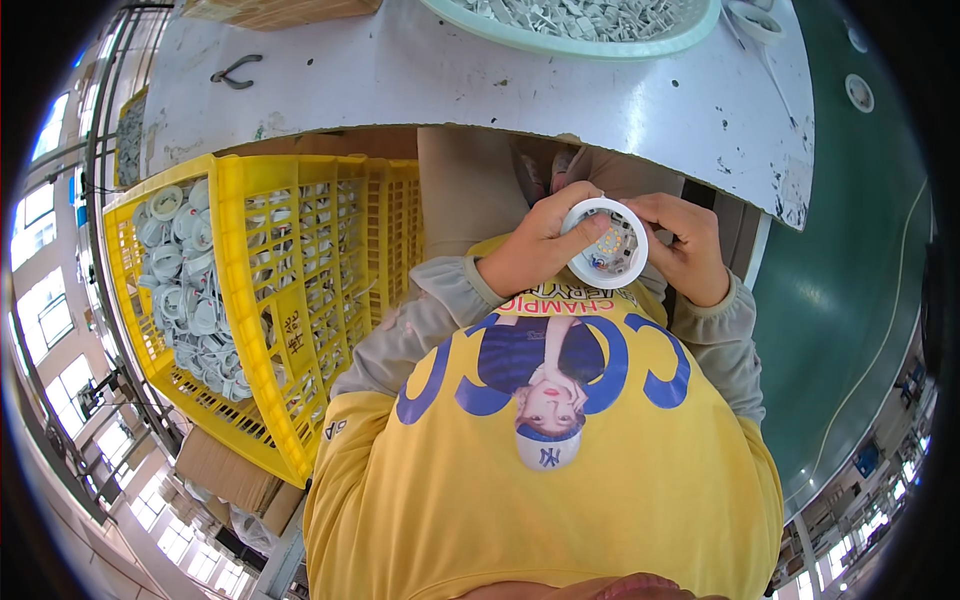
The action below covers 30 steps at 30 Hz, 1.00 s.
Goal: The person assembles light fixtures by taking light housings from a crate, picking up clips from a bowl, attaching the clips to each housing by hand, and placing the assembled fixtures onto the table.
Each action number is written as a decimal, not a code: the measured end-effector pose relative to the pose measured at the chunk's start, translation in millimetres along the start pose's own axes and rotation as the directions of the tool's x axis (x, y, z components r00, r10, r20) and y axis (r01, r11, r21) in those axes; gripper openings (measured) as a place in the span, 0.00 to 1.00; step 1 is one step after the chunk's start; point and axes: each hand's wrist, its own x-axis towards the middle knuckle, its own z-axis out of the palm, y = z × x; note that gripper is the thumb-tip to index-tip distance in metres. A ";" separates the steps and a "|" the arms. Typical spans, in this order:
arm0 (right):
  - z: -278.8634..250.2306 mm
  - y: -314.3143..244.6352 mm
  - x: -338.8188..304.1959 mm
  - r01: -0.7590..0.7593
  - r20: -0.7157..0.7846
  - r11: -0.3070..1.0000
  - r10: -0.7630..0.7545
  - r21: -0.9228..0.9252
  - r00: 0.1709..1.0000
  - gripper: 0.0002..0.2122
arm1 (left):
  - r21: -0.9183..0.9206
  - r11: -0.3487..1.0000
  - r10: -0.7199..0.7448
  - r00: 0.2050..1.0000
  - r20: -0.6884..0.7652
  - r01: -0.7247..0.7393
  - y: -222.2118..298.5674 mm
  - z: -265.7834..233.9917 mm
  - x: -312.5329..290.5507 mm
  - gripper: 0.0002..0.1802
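In front of my chest I hold a round white LED downlight point(618, 254), its open face turned up toward me. Inside its rim sits a board with small yellowish LEDs and some tiny parts. My left hand point(540, 243) grips the lamp from the left, with the thumb reaching over the rim onto the board. At the right side of the rim, my right hand point(692, 248) is closed with bent fingers against the lamp. The tips of its fingers are partly hidden, so I cannot see whether they hold a small part.
A white worktable point(370, 90) lies ahead, with pliers point(237, 72), a cardboard box point(280, 8) and a pale green basin point(560, 42) of small metal pieces. At left stands a yellow crate point(232, 290) full of white lamp parts point(185, 265). A green surface point(830, 290) carries another round lamp point(858, 93).
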 end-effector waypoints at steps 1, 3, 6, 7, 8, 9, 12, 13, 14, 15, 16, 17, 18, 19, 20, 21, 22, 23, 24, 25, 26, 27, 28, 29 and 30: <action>1.0 1.7 -0.7 0.027 -0.042 0.999 -0.028 -0.027 0.999 0.09 | 0.001 1.000 -0.008 1.000 -0.006 0.008 0.5 0.4 -0.1 0.09; 3.6 2.2 -2.6 -0.035 -0.076 0.999 0.033 -0.021 0.997 0.08 | 0.000 1.000 -0.015 1.000 -0.010 0.015 2.1 1.3 -0.3 0.09; 12.0 10.3 -7.1 -0.131 -0.130 0.987 0.143 0.096 0.981 0.07 | 0.064 0.998 -0.012 1.000 0.003 0.012 5.3 3.5 -1.3 0.10; 13.7 12.7 -8.1 -0.160 -0.145 0.965 0.192 0.207 0.971 0.06 | 0.073 0.997 -0.034 0.999 -0.008 0.034 6.1 4.4 -1.6 0.12; 12.9 13.3 -8.9 -0.161 -0.145 0.965 0.193 0.206 0.970 0.06 | 0.081 0.995 -0.055 0.998 -0.020 0.056 6.4 5.2 -1.6 0.14; 12.4 14.1 -9.8 -0.192 -0.120 0.952 0.226 0.240 0.967 0.05 | 0.080 0.995 -0.056 0.998 -0.019 0.057 5.5 4.4 -1.4 0.14; 11.4 18.4 -12.6 -0.233 -0.071 0.899 0.278 0.370 0.958 0.04 | 0.215 0.976 0.003 0.995 -0.098 0.019 3.5 3.7 -0.2 0.16; 11.2 19.3 -13.2 -0.241 -0.047 0.854 0.295 0.462 0.954 0.04 | 0.156 0.988 0.023 0.993 -0.116 -0.005 4.6 5.7 0.3 0.17; 10.6 18.7 -13.3 -0.242 -0.047 0.853 0.296 0.462 0.954 0.04 | 0.097 0.995 0.043 0.990 -0.135 -0.030 5.9 7.2 0.4 0.18; 9.7 17.4 -13.3 -0.279 0.005 0.805 0.325 0.523 0.946 0.04 | 0.096 0.995 0.042 0.990 -0.134 -0.029 7.3 8.0 0.2 0.18; 9.4 16.6 -13.4 -0.316 0.059 0.751 0.349 0.580 0.935 0.04 | 0.061 0.998 -0.003 0.995 -0.099 0.009 8.8 8.4 -0.3 0.19; 10.5 16.8 -13.7 -0.317 0.058 0.751 0.350 0.580 0.935 0.04 | 0.027 0.998 -0.047 0.997 -0.063 0.049 9.5 8.7 -0.4 0.19; 12.9 17.1 -14.3 -0.308 0.055 0.743 0.345 0.594 0.937 0.04 | 0.027 0.998 -0.047 0.997 -0.064 0.049 7.9 8.7 -0.6 0.19; 14.2 17.2 -14.9 -0.300 0.053 0.736 0.339 0.607 0.939 0.04 | 0.077 0.997 -0.024 0.998 -0.054 0.029 5.2 8.3 -0.4 0.19; 13.6 16.8 -15.2 -0.300 0.054 0.735 0.339 0.608 0.939 0.04 | 0.128 0.992 -0.002 0.999 -0.042 0.007 3.7 7.9 -0.1 0.19; 12.7 16.7 -15.4 -0.307 0.053 0.734 0.347 0.606 0.936 0.04 | 0.125 0.992 -0.004 0.999 -0.042 0.009 3.1 6.9 0.3 0.19; 12.4 16.8 -15.6 -0.313 0.052 0.732 0.356 0.605 0.933 0.04 | 0.122 0.992 -0.024 0.999 -0.023 0.027 3.0 5.6 0.5 0.18; 13.2 17.0 -16.2 -0.316 0.053 0.731 0.358 0.605 0.932 0.04 | 0.118 0.992 -0.045 0.999 -0.003 0.045 2.8 5.0 0.5 0.18; 14.0 16.6 -17.2 -0.315 0.041 0.736 0.365 0.600 0.930 0.04 | 0.118 0.992 -0.045 0.999 -0.004 0.045 3.2 5.6 0.2 0.18; 14.9 16.3 -18.0 -0.315 0.028 0.740 0.373 0.594 0.928 0.03 | 0.128 0.991 -0.039 0.999 -0.009 0.040 3.6 6.2 -0.1 0.18; 15.7 16.2 -18.4 -0.316 0.029 0.739 0.373 0.595 0.928 0.03 | 0.137 0.990 -0.034 0.999 -0.015 0.035 3.7 6.8 -0.4 0.17; 16.4 16.1 -18.9 -0.310 0.028 0.731 0.370 0.608 0.929 0.03 | 0.136 0.990 -0.034 0.999 -0.014 0.036 3.7 7.1 -0.5 0.17; 17.1 16.0 -19.4 -0.303 0.026 0.722 0.368 0.622 0.929 0.03 | 0.150 0.988 -0.030 0.999 -0.015 0.032 3.5 7.3 -0.5 0.17; 17.7 16.2 -19.7 -0.305 0.026 0.722 0.369 0.621 0.929 0.03 | 0.163 0.986 -0.026 1.000 -0.015 0.029 3.2 7.5 -0.5 0.17; 18.1 16.6 -19.4 -0.290 0.015 0.722 0.362 0.628 0.932 0.03 | 0.162 0.986 -0.027 1.000 -0.015 0.029 3.3 7.6 -0.2 0.17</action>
